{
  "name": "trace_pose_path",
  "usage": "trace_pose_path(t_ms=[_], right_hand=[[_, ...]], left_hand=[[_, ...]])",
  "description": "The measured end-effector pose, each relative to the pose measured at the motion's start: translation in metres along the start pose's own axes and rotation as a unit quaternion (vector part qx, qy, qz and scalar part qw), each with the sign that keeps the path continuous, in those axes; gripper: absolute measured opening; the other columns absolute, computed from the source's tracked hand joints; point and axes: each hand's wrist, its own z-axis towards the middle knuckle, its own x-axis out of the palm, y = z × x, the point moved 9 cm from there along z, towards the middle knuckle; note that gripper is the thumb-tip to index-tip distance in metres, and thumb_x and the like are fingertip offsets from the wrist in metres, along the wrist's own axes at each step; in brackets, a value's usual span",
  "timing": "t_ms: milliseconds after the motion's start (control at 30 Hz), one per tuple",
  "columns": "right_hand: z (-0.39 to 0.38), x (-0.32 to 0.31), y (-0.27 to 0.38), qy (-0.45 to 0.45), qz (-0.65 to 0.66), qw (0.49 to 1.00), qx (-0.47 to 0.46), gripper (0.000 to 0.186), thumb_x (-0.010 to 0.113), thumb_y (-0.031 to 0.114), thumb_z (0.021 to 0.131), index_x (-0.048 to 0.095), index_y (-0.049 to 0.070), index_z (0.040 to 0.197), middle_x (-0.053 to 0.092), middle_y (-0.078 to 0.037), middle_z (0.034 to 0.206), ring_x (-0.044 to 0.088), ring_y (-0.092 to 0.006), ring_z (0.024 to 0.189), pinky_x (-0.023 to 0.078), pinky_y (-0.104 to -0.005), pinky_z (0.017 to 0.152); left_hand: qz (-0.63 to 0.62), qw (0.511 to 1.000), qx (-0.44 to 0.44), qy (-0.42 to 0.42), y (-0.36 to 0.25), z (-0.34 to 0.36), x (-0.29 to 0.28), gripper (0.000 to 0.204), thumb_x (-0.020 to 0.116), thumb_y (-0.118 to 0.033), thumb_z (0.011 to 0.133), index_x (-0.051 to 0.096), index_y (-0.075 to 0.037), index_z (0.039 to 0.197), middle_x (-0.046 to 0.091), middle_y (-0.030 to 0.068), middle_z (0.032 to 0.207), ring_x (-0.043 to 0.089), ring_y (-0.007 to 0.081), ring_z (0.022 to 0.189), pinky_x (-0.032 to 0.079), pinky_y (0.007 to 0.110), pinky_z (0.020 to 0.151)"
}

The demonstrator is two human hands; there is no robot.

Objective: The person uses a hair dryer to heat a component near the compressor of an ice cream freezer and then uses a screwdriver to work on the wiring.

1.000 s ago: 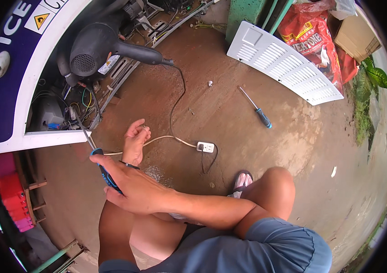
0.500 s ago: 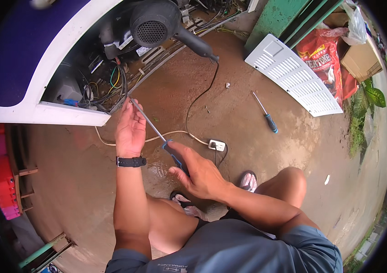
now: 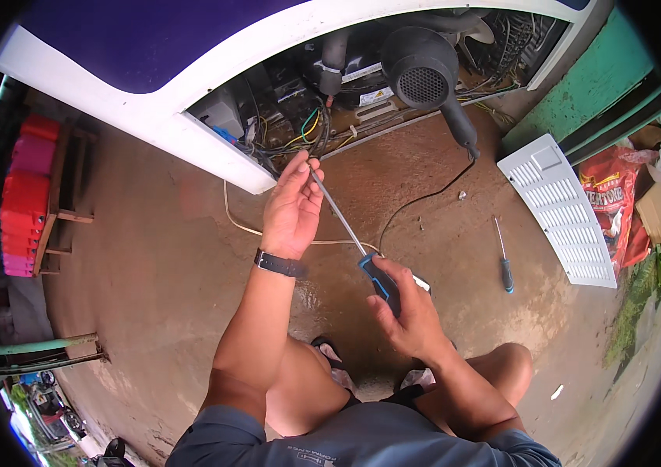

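My right hand (image 3: 414,319) is wrapped round the black and blue handle of a long screwdriver (image 3: 340,214). The shaft slants up and left to the fingertips of my left hand (image 3: 293,216), which is turned palm up with its fingers curled. Thumb and fingers close together at the screwdriver's tip; anything small pinched there is too tiny to make out. Just beyond them is the open lower bay of a white and dark blue cabinet (image 3: 229,66), with wires (image 3: 311,128), pipes and a black compressor inside. A black hair dryer (image 3: 427,74) rests at the bay's edge.
On the wet floor to the right lie a second screwdriver (image 3: 504,261) and a white slotted panel (image 3: 564,214), near a red bag (image 3: 609,202). The dryer's black cord (image 3: 424,196) trails toward me. Red and pink crates (image 3: 27,198) stand at left.
The view has swung left, so the cabinet and floor things appear farther right and show more fully. Both hands keep their hold, with the screwdriver tip still at my left fingertips.
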Motion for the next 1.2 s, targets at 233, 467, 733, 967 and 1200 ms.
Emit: trace_pose_path(t_ms=[233,467,733,967,1200], right_hand=[[0.003,-0.001,-0.017,0.007,0.221,0.97,0.106,0.051,0.064,0.015,0.099,0.043,0.008,0.145,0.064,-0.016,0.118,0.066,-0.0263,0.099,0.052,-0.0351,0.085],[0.028,0.005,-0.012,-0.05,0.205,0.976,0.053,0.052,0.063,0.02,0.101,0.04,0.012,0.147,0.062,-0.008,0.099,0.058,-0.0163,0.086,0.048,-0.0318,0.079],[0.052,0.007,-0.017,-0.056,0.206,0.975,0.059,0.052,0.064,0.023,0.101,0.041,0.014,0.147,0.06,-0.007,0.095,0.057,-0.0158,0.082,0.048,-0.0315,0.077],[0.059,0.008,-0.015,-0.074,0.187,0.979,0.036,0.053,0.065,0.02,0.1,0.041,0.014,0.147,0.058,-0.007,0.091,0.057,-0.0166,0.079,0.049,-0.0327,0.074],[0.062,0.013,-0.011,-0.025,0.368,0.926,0.08,0.051,0.063,0.018,0.1,0.039,0.015,0.145,0.06,-0.008,0.093,0.054,-0.0175,0.065,0.045,-0.0327,0.062]], left_hand=[[0.007,1.0,-0.028,-0.004,0.0,0.011,0.023,0.025,0.067,-0.009,0.098,0.064,-0.001,0.122,0.069,0.0059,0.106,0.067,0.0148,0.092,0.054,0.021,0.071],[0.003,0.998,-0.051,-0.021,0.006,0.036,0.04,0.015,0.065,-0.017,0.101,0.068,-0.007,0.112,0.071,0.0011,0.097,0.067,0.0128,0.083,0.048,0.019,0.058],[-0.063,0.996,-0.06,0.012,0.008,0.056,0.049,0.018,0.061,-0.021,0.104,0.067,-0.008,0.115,0.071,0.0007,0.096,0.067,0.0127,0.08,0.045,0.021,0.053],[-0.066,0.996,-0.065,0.007,0.008,0.06,0.047,0.021,0.063,-0.023,0.103,0.067,-0.007,0.116,0.072,0.0013,0.094,0.067,0.0135,0.076,0.044,0.021,0.052],[-0.039,0.995,-0.073,0.058,0.006,0.047,0.052,0.024,0.061,-0.019,0.103,0.066,-0.001,0.118,0.07,0.0036,0.094,0.066,0.0159,0.084,0.048,0.023,0.059]])
